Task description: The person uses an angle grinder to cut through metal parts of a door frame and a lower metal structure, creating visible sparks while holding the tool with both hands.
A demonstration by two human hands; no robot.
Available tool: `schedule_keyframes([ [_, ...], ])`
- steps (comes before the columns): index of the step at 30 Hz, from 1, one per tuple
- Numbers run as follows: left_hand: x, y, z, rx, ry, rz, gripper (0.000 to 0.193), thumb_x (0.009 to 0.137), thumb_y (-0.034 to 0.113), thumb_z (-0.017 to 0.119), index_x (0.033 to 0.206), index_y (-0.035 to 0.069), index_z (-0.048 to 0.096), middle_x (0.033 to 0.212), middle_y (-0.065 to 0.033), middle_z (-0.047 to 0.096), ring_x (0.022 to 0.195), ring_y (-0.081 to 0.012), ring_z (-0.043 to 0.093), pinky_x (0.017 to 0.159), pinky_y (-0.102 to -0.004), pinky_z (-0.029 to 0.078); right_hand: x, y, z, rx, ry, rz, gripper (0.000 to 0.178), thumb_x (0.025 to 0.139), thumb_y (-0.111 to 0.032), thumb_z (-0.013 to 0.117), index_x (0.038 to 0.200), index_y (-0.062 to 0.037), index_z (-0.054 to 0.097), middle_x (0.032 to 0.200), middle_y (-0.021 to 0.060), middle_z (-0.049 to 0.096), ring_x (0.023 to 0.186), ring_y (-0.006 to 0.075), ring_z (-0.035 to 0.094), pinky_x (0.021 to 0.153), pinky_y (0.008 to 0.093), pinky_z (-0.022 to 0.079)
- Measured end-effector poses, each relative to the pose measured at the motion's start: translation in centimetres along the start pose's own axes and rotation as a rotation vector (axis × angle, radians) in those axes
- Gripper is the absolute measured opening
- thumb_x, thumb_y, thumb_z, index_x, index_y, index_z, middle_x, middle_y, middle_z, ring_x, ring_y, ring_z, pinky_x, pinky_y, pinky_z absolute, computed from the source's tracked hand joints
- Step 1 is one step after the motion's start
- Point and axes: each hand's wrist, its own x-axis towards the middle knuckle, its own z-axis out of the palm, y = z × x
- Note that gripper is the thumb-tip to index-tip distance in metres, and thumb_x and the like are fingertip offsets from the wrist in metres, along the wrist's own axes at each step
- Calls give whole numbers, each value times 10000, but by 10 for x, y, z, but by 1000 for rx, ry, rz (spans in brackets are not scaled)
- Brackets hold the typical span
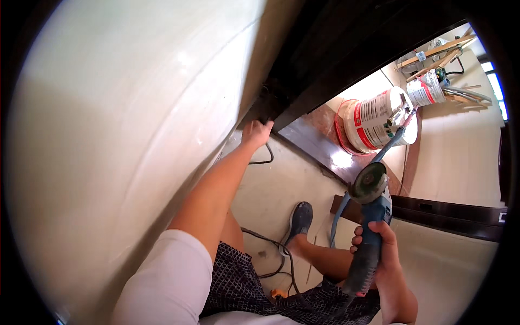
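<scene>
pale wall (130, 135) at left; grinder (375, 214) is enclosed by curled fingers of right hand (385, 252), long axis pointed forward, disc (369, 181) foremost; grip of left hand (257, 132) cannot be told.

A white sleeve (168, 271), dark pale-gridded shorts (234, 284) and a dark shoe (301, 218) are worn.

The pale floor (292, 176) carries a dark cable (261, 236) at six o'clock and a dark shoe (301, 218) at five.
</scene>
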Motion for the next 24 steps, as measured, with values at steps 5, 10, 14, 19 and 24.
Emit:
schedule_keyframes([
  [5,-69,-48,14,-5,-207,-167,813,1021,672,471,1299,-41,745,1403,-292,685,1349,-434,643,1162,-493,496,-5,22,19,-193,5,9,286,915,-258,723,1077,-43,626,909,90,688,779,221,695,728,396,616],
  [10,-108,-72,52,65,-285,-257,758,1035,648,481,1361,13,734,1445,-231,689,1360,-409,649,1146,-511,514,20,21,37,-484,-113,-22,231,944,-221,722,1024,-19,644,881,107,702,752,217,710,722,373,623],
  [14,-97,-129,61,250,-403,-245,657,1095,570,483,1478,72,671,1624,-177,559,1439,-424,581,1071,-636,536,79,32,75,-565,-266,-81,202,957,-172,740,1021,-7,643,868,109,710,742,211,714,718,368,630],
  [19,-121,-68,18,496,-430,-81,514,1085,395,522,1425,57,707,1551,-165,634,1346,-423,657,1031,-611,569,139,49,80,-531,-334,-92,268,969,-252,759,1040,-18,648,899,113,732,743,213,730,681,361,622],
  [24,-128,-48,-45,352,-518,-26,435,1043,285,507,1206,-40,744,1321,-275,734,1093,-416,755,896,-556,614,192,78,138,-415,-410,-83,546,995,-547,699,1125,-21,633,891,132,728,732,239,729,682,383,612],
])
